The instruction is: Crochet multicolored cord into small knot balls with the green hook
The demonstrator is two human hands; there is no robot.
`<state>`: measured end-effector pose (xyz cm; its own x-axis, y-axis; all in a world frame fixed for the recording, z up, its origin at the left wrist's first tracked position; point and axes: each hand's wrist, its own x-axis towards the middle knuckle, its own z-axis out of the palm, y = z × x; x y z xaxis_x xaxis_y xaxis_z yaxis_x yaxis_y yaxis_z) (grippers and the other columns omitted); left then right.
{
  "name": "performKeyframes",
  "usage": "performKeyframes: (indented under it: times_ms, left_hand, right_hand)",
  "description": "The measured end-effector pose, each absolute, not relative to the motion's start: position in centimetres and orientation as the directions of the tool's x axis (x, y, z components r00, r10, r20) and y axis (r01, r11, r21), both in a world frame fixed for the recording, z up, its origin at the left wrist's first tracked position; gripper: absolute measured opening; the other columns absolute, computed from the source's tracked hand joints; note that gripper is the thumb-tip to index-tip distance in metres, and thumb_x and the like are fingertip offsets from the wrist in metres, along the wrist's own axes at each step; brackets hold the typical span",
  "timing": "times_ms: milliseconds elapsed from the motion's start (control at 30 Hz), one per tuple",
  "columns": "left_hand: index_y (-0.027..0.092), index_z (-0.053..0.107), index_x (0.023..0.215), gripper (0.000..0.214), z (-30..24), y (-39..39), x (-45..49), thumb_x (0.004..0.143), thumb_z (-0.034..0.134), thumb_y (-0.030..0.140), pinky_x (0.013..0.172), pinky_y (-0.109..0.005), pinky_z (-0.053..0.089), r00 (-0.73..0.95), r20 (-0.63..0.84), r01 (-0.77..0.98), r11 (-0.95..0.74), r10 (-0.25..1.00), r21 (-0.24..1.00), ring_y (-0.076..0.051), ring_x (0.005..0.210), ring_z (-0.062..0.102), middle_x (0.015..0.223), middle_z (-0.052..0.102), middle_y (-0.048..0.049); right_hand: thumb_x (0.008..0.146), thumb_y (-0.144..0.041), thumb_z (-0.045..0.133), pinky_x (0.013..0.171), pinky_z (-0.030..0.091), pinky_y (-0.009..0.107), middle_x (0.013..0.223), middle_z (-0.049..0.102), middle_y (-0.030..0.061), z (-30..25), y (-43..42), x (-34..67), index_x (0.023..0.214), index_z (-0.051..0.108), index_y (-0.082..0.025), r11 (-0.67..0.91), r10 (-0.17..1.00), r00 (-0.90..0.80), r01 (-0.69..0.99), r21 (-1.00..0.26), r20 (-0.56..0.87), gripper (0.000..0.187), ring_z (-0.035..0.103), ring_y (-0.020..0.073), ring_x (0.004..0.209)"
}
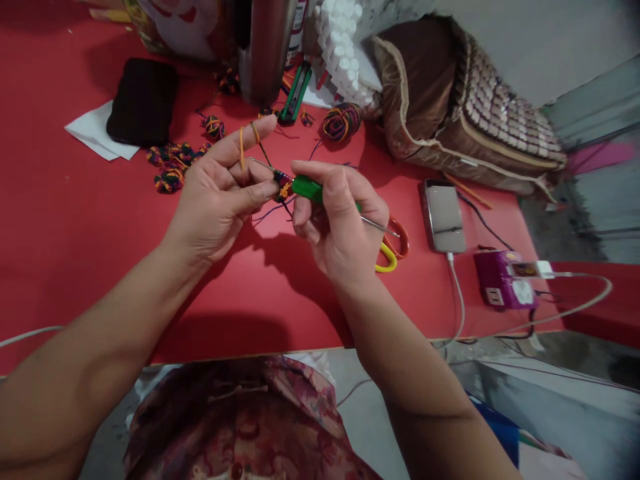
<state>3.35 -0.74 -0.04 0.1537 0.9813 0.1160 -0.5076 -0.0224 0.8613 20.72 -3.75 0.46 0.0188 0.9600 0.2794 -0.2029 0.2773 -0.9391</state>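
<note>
My right hand (pixel 336 220) is closed round a crochet hook with a green handle (pixel 307 189); its metal shaft sticks out both ways. My left hand (pixel 225 190) pinches a small multicoloured crochet piece (pixel 283 185) between thumb and fingers, and orange yarn (pixel 242 148) is looped over its raised index finger. Both hands hover over the red table (pixel 75 220). The hook's tip meets the piece by the left fingertips.
Several finished crochet pieces (pixel 170 167) and a yarn ball (pixel 341 122) lie behind the hands. Scissors (pixel 393 250) sit under my right hand. A phone (pixel 443 217) on a cable, a purple power strip (pixel 503 280), a black pouch (pixel 143 100), a steel flask (pixel 264 47) and a brown bag (pixel 450 107) are around.
</note>
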Motion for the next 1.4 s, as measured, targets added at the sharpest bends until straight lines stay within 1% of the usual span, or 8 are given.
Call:
performKeyframes:
  times_ms: [133, 333, 633, 867, 1033, 1167, 1267, 1400]
  left_hand:
    - [0.032, 0.082, 0.130, 0.065, 0.0, -1.0, 3.6, 0.072, 0.111, 0.028, 0.078, -0.032, 0.065, 0.131, 0.123, -0.458, -0.050, 0.984, 0.888, -0.020, 0.085, 0.080, 0.084, 0.080, 0.0045]
    - [0.028, 0.081, 0.122, 0.060, -0.1, -0.5, 3.5, 0.071, 0.110, 0.019, 0.083, -0.031, 0.070, 0.149, 0.127, -0.514, -0.033, 0.981, 0.857, -0.017, 0.081, 0.081, 0.085, 0.081, 0.0053]
    - [0.038, 0.057, 0.164, 0.102, -0.5, -0.8, 3.5, 0.077, 0.108, 0.021, 0.076, -0.032, 0.066, 0.124, 0.035, -0.454, 0.026, 0.992, 0.891, -0.027, 0.103, 0.084, 0.080, 0.075, 0.0061]
    - [0.034, 0.068, 0.150, 0.086, -0.5, -1.2, 4.4, 0.075, 0.108, 0.021, 0.079, -0.032, 0.061, 0.067, 0.143, -0.426, -0.102, 0.987, 0.899, -0.020, 0.093, 0.077, 0.083, 0.075, 0.0053]
    - [0.032, 0.055, 0.167, 0.106, -0.7, -1.4, 4.5, 0.076, 0.107, 0.017, 0.076, -0.030, 0.052, 0.048, 0.146, -0.383, -0.117, 0.988, 0.916, -0.021, 0.098, 0.076, 0.090, 0.077, 0.0048]
    - [0.034, 0.064, 0.150, 0.088, -1.1, -1.3, 4.5, 0.075, 0.106, 0.016, 0.078, -0.033, 0.054, 0.045, 0.088, -0.431, -0.061, 0.995, 0.900, -0.019, 0.090, 0.072, 0.083, 0.074, 0.0071]
    - [0.034, 0.073, 0.122, 0.067, -1.2, -0.9, 4.2, 0.068, 0.109, 0.020, 0.076, -0.039, 0.058, 0.075, 0.037, -0.493, 0.005, 0.996, 0.870, -0.021, 0.081, 0.071, 0.080, 0.074, 0.0056]
    - [0.034, 0.074, 0.123, 0.072, -0.8, -0.4, 3.3, 0.064, 0.112, 0.024, 0.072, -0.037, 0.061, 0.143, 0.033, -0.470, 0.038, 0.989, 0.882, -0.024, 0.085, 0.077, 0.083, 0.077, 0.0038]
  right_hand:
    - [0.101, -0.065, 0.078, 0.039, 0.040, 0.030, 0.066, 0.067, -0.0032, 0.2, -3.3, 20.9, 0.111, 0.087, -0.034, 0.213, 0.976, -0.013, -0.184, -0.959, 0.219, 0.034, 0.045, 0.0125, 0.045]
    - [0.104, -0.058, 0.078, 0.041, 0.033, 0.029, 0.067, 0.065, -0.0045, 0.0, -3.1, 20.6, 0.110, 0.087, -0.031, 0.189, 0.975, -0.066, -0.268, -0.945, 0.213, 0.029, 0.039, 0.0103, 0.045]
    - [0.104, -0.053, 0.079, 0.041, 0.035, 0.029, 0.068, 0.065, -0.0050, -0.9, -2.9, 20.1, 0.111, 0.087, -0.033, 0.239, 0.964, -0.035, -0.330, -0.913, 0.265, 0.023, 0.038, 0.0098, 0.044]
    - [0.100, -0.064, 0.081, 0.046, 0.038, 0.031, 0.064, 0.060, -0.0045, -0.5, -3.0, 20.1, 0.106, 0.088, -0.033, 0.225, 0.974, 0.014, -0.191, -0.955, 0.227, 0.032, 0.047, 0.0132, 0.051]
    - [0.109, -0.055, 0.072, 0.086, 0.066, 0.034, 0.090, 0.080, 0.0005, -0.4, -3.7, 20.0, 0.108, 0.088, -0.032, 0.371, 0.927, 0.041, 0.047, -0.927, 0.373, 0.028, 0.078, 0.0175, 0.086]
    - [0.114, -0.048, 0.065, 0.116, 0.063, 0.040, 0.129, 0.086, 0.0032, -0.6, -4.7, 19.9, 0.123, 0.084, -0.036, 0.501, 0.860, -0.036, 0.245, -0.830, 0.509, 0.024, 0.080, 0.0221, 0.123]
    - [0.109, -0.056, 0.071, 0.110, 0.067, 0.041, 0.125, 0.085, 0.0035, -0.8, -5.2, 20.1, 0.125, 0.084, -0.042, 0.442, 0.889, -0.022, 0.304, -0.844, 0.458, 0.024, 0.079, 0.0271, 0.128]
    - [0.105, -0.056, 0.077, 0.083, 0.068, 0.037, 0.093, 0.079, 0.0012, -1.1, -4.7, 20.4, 0.128, 0.084, -0.045, 0.439, 0.896, 0.016, 0.124, -0.890, 0.444, 0.026, 0.078, 0.0231, 0.088]
